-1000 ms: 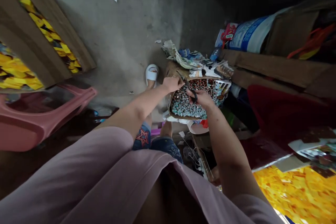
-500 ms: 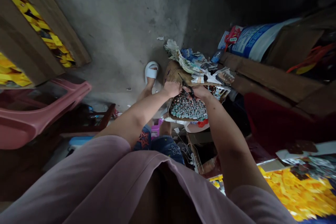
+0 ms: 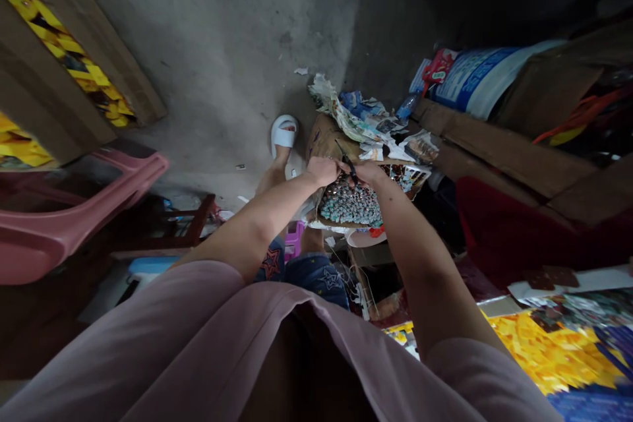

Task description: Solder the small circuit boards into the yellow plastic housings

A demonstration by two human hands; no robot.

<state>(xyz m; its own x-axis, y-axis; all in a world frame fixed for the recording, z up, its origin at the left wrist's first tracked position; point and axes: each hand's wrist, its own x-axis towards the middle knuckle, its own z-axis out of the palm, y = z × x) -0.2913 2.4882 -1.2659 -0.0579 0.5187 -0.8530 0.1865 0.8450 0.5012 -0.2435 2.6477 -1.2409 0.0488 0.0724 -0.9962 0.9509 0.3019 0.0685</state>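
The scissors [image 3: 349,169] are just right of the middle of the frame, black, with the tips pointing to the upper left and the handle to the lower right. The right hand [image 3: 368,173] is curled round the handle end. The left hand [image 3: 324,171] is drawn in close beside it with the fingers bent together, as in a pinch; whether anything thin is between them I cannot tell.

The scissors look light and stiff, probably metal in the blades, and should not bend or break in use. The handle at the lower right is the place to take hold; the tips look narrow and best kept clear of the fingers.

Below the hands, the box [image 3: 324,137] is packed with small grey-green pieces [image 3: 353,206] in close rows. They look small and light, perhaps slippery, and easier to pinch by one end than to grip in a fist. The box's brown wall looks like cardboard, likely to give if pressed hard. Along its upper edge lie torn scraps [image 3: 352,120], which seem limp and easily torn.
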